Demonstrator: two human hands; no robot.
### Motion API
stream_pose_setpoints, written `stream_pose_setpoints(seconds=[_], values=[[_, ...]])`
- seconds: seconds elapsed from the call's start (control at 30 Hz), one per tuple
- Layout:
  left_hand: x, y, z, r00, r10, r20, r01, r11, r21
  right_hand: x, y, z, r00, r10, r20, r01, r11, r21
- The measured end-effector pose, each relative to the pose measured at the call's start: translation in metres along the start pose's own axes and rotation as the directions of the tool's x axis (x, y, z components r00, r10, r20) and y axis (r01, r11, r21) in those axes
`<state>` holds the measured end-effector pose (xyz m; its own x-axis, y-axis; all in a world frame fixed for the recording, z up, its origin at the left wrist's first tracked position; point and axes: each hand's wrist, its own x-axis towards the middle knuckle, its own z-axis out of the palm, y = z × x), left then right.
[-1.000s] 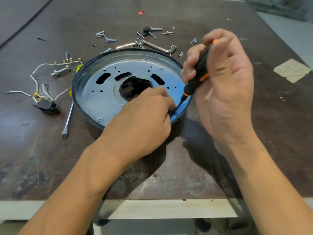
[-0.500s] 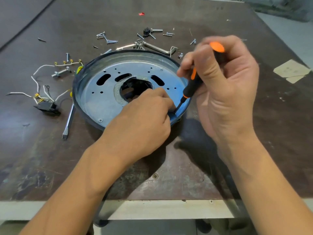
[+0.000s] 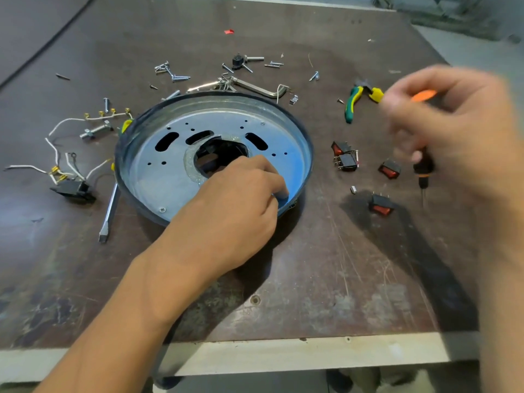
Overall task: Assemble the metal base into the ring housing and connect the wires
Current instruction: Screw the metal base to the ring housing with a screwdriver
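Head view, from the left: loose wires (image 3: 26, 167) lie on the bench (image 3: 326, 265) beside the ring housing (image 3: 215, 102), where the metal base (image 3: 158, 180) sits flat inside. Our left hand (image 3: 235, 211) rests on that base near the right rim, fingers curled; we cannot tell whether the hidden fingertips pinch anything. Well to the right, our blurred right hand (image 3: 459, 131) grips a screwdriver (image 3: 424, 168), tip down above the bench, its handle mostly covered.

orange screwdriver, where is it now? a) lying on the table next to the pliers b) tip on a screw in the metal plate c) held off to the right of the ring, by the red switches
c: the right hand grips the orange screwdriver well right of the ring, near the red switches.
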<state>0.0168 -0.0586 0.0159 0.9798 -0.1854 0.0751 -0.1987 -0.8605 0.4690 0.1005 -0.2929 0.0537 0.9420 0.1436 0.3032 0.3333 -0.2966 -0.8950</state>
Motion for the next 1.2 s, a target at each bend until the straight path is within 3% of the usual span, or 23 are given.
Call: stream_pose_setpoints(seconds=[0.03,0.1,0.13,0.2,0.33,0.8,0.97,1.07,1.1,1.17,1.2], values=[[0.0,0.0,0.0,1.0,0.003,-0.006,-0.003,1.0,-0.001,-0.002,0.006,0.003,0.998,0.017,0.058,-0.004,0.977,-0.211],[0.0,0.0,0.0,1.0,0.011,-0.012,-0.011,1.0,-0.001,-0.001,0.019,0.01,0.975,0.125,0.182,0.01,0.797,-0.603],[0.0,0.0,0.0,1.0,0.014,-0.014,-0.014,1.0,-0.001,-0.001,0.024,0.013,0.957,0.2,0.208,0.009,0.699,-0.715],[0.0,0.0,0.0,1.0,0.018,-0.022,-0.018,1.0,-0.001,-0.001,0.032,0.017,0.927,0.317,0.201,-0.041,0.617,-0.786],[-0.001,0.002,0.001,0.999,0.029,-0.035,-0.029,1.0,0.011,-0.004,0.039,0.019,0.899,0.393,0.193,-0.074,0.571,-0.818],[-0.002,0.001,-0.003,0.984,0.176,-0.008,-0.171,0.965,0.197,-0.003,0.036,0.022,0.888,0.411,0.206,-0.064,0.555,-0.829],[-0.011,-0.01,-0.016,0.964,0.242,0.112,-0.26,0.945,0.198,-0.003,0.039,0.022,0.907,0.37,0.203,-0.052,0.575,-0.816],[-0.007,-0.011,-0.026,0.957,0.162,0.239,-0.183,0.981,0.069,-0.002,0.042,0.022,0.941,0.277,0.193,-0.027,0.632,-0.774],[-0.024,-0.024,-0.029,0.913,0.24,0.33,-0.232,0.971,-0.063,-0.002,0.043,0.022,0.953,0.24,0.184,-0.018,0.652,-0.758],[-0.03,-0.04,-0.036,0.834,0.3,0.463,-0.312,0.949,-0.053,-0.002,0.044,0.022,0.969,0.18,0.17,0.004,0.677,-0.736],[-0.028,-0.048,-0.039,0.835,0.289,0.469,-0.307,0.951,-0.04,-0.002,0.043,0.023,0.974,0.155,0.167,0.015,0.687,-0.727]])
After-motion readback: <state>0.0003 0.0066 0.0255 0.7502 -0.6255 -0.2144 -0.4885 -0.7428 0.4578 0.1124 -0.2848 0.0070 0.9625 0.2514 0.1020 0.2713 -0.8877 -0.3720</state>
